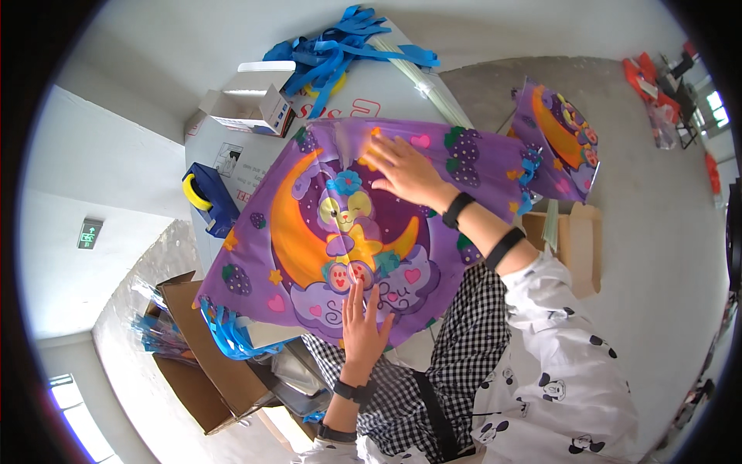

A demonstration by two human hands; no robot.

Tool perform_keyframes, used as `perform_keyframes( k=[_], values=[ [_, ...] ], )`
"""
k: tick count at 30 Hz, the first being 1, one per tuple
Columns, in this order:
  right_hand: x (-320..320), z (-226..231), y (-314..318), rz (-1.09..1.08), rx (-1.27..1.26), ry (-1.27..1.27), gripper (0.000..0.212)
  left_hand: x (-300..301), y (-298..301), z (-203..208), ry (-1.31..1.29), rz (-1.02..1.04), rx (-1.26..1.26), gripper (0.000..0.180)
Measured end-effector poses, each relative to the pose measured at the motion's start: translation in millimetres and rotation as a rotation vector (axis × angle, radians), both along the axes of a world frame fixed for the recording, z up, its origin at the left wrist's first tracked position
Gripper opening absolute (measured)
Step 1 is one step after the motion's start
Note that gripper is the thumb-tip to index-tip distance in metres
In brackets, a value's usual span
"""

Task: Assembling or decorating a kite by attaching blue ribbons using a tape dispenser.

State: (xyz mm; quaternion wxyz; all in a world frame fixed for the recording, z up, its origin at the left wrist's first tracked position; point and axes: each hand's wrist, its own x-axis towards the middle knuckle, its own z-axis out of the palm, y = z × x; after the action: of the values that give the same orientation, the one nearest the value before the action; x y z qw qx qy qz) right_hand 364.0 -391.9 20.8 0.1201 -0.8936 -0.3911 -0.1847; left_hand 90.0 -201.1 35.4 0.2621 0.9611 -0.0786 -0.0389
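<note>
A purple printed sheet point(437, 232), broad and pointed like a kite's sail, lies spread before me. It bears a cartoon animal on an orange moon, with clouds, berries, stars and hearts. Over its upper middle, my right hand point(410, 172) is flat with fingers stretched out, beside a crease and a shiny strip at the sheet's upper edge. At the near edge, my left hand point(362, 329) rests with its fingers spread on the print. Neither hand grips anything. Another purple piece with the same moon print point(553, 135) hangs past the sheet's right end.
Under the sheet is a printed white surface point(255, 147). On it are an opened small box point(255, 104), blue ribbons point(332, 50), a bundle of pale rods point(421, 81) and a blue tape dispenser point(212, 201). Cardboard boxes point(205, 356) stand at the lower left; another point(580, 247) stands right.
</note>
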Motion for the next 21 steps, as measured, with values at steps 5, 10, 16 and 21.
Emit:
perform_keyframes(
  k=[5,10,16,21],
  values=[
    [32,-16,-5,-0.159,-0.060,0.203,0.062,-16,14,10,0.072,-0.014,-0.018,0.082],
    [56,-16,-9,-0.398,-0.006,0.056,0.056,-28,19,10,0.193,-0.161,0.058,0.100],
    [81,-4,-16,-0.531,0.009,0.217,0.057,-27,21,5,0.181,-0.142,0.115,0.090],
    [103,20,-23,-0.476,-0.042,0.609,0.058,-28,21,6,0.174,-0.128,0.086,0.091]
  ],
)
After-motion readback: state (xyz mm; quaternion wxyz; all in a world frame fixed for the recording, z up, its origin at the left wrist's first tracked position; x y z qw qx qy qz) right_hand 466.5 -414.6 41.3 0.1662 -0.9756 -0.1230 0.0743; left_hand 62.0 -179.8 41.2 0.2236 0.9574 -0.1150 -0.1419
